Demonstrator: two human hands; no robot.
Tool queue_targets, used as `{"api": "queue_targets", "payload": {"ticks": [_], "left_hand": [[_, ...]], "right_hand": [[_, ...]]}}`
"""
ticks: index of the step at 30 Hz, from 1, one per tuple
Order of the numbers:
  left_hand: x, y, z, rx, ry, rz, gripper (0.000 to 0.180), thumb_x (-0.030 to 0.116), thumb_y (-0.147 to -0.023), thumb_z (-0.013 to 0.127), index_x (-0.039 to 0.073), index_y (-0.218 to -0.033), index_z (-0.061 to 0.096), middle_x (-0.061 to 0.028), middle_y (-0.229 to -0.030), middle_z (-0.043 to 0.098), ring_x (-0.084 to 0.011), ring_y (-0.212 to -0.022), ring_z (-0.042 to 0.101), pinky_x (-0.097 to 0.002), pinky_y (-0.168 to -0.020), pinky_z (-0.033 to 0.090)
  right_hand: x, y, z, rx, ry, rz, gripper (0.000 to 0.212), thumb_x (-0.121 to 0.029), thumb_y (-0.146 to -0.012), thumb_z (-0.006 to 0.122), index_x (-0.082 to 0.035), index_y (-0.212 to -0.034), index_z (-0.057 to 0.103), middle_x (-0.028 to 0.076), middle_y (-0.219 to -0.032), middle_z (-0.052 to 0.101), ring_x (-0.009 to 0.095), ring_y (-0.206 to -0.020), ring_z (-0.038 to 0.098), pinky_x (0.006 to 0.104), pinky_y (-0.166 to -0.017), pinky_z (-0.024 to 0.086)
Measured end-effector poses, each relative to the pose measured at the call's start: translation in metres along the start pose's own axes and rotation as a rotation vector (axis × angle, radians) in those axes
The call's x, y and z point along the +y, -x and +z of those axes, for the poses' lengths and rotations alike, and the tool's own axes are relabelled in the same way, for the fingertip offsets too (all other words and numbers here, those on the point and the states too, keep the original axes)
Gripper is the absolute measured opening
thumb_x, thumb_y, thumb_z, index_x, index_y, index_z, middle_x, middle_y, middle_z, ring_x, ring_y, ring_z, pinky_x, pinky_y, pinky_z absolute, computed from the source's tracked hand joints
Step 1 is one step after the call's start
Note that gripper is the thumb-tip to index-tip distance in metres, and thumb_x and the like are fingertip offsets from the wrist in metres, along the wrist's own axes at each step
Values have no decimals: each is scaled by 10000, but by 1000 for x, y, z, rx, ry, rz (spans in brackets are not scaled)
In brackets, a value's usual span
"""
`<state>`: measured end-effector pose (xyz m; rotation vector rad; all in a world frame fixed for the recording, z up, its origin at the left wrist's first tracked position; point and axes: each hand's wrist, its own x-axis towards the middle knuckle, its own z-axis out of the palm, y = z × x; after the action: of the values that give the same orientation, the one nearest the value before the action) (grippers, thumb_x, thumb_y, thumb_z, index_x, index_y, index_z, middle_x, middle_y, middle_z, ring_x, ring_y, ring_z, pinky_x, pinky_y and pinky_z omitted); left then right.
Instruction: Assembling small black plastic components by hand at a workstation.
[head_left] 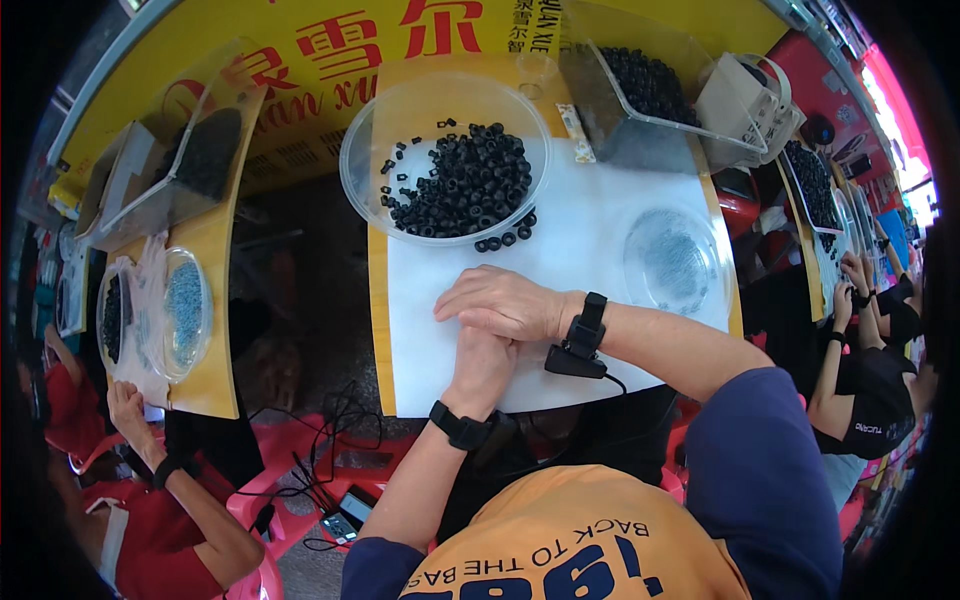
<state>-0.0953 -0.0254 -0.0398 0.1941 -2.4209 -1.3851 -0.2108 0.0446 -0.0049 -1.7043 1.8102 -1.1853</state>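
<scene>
My right hand (508,303) lies over my left hand (484,368) at the middle of a white sheet (425,360). The right fingers are stretched out flat toward the left. Beneath them, the left fingers are hidden. Just beyond my hands stands a clear round tub (392,110) with many small black ring-shaped parts (480,180) heaped inside. Several loose black rings (508,239) sit on the sheet against the tub's near side. To the right of my hands, a shallow clear dish (712,285) holds fine blue-grey pieces (668,258). Black bands circle both my wrists.
A clear bin (650,150) of black parts stands at the far right, beside a white bag-like container (740,105). A neighbouring table (215,375) at left holds dishes and another bin; a person's hand (128,405) rests at its edge. Other people work at right. Cables (320,450) trail below.
</scene>
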Motion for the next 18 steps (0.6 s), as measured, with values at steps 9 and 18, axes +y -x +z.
{"api": "queue_targets", "payload": {"ticks": [9,18], "left_hand": [[3,-7,-3,-47,-64,23,215,-47,-712,582,-11,-917,636,-186,-867,646,-391,-826,624,-433,-715,509],[9,-3,-5,-42,-86,21,97,-5,-735,618,-27,-821,658,-195,-811,656,-359,-791,645,-393,-670,508]], "right_hand": [[4,-5,-1,-28,-20,33,335,-260,-951,374,-47,-937,633,105,-1009,632,279,-995,542,378,-921,387],[9,0,1,-1,260,-174,264,-209,-930,413,-42,-931,617,94,-923,614,293,-893,570,385,-837,444]]}}
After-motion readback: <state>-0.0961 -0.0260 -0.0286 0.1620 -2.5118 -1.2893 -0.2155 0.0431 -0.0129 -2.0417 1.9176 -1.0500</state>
